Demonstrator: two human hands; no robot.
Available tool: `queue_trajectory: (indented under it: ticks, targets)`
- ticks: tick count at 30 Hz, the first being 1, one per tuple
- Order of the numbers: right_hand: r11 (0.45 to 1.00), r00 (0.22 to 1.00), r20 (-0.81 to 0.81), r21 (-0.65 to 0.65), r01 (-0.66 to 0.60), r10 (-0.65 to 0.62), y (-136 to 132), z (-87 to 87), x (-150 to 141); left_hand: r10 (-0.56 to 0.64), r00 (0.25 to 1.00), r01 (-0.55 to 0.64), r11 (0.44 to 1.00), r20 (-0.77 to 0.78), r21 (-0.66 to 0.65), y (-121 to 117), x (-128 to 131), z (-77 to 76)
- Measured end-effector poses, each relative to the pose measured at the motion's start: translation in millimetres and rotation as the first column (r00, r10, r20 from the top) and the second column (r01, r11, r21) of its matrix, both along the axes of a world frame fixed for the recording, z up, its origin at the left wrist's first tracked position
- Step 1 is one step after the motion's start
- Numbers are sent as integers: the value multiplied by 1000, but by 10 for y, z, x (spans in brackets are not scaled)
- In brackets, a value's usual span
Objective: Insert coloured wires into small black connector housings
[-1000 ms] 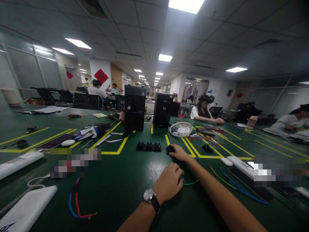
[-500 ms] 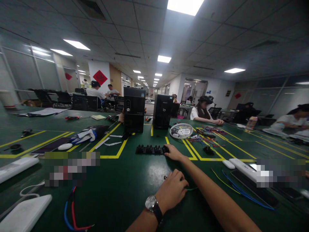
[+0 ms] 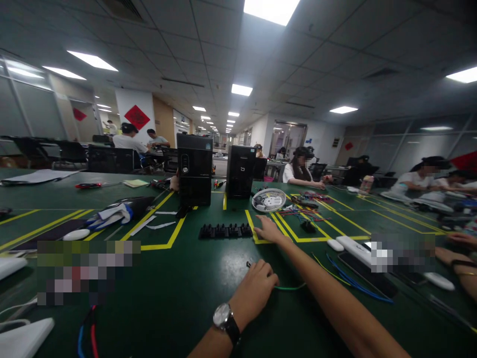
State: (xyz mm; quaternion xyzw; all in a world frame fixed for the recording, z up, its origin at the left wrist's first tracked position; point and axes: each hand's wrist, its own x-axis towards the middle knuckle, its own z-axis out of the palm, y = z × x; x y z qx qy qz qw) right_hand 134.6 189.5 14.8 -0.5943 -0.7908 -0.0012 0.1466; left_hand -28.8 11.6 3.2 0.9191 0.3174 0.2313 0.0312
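Note:
My left hand [image 3: 257, 283], with a watch on its wrist, is closed low over the table. From its right side trails a green wire [image 3: 292, 288], and a small dark tip [image 3: 249, 264] pokes out past the fingers on the far side. What the fingers cover is hidden. Farther forward, my right hand [image 3: 269, 229] has its fingers apart, just off the right end of a black strip [image 3: 225, 230] that looks like a terminal block. The strip lies crosswise on the green table with a row of raised segments.
Two black computer towers [image 3: 194, 171] [image 3: 240, 173] stand beyond the strip. A white round basket [image 3: 269, 200] and tangled coloured wires [image 3: 305, 214] lie behind my right hand. Blue wires [image 3: 357, 283] and a white power bank [image 3: 354, 249] are at right. Another person's hands rest at the far right.
My right hand has let go of the black strip's end and drawn slightly away, its fingers spreading. My left hand stays closed on the green wire. The view has turned to the right.

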Motion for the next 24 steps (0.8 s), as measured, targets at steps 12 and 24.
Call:
queue_trajectory:
  ticks: [12,24]
  targets:
    - [861,856,100,13,508,-507,-432,147,1565,-36,851,132,980,-523,146,-256,-1280,427]
    - [926,926,34,49,374,-376,-499,65,1331,243,836,-321,944,-492,-78,-544,-2984,557]
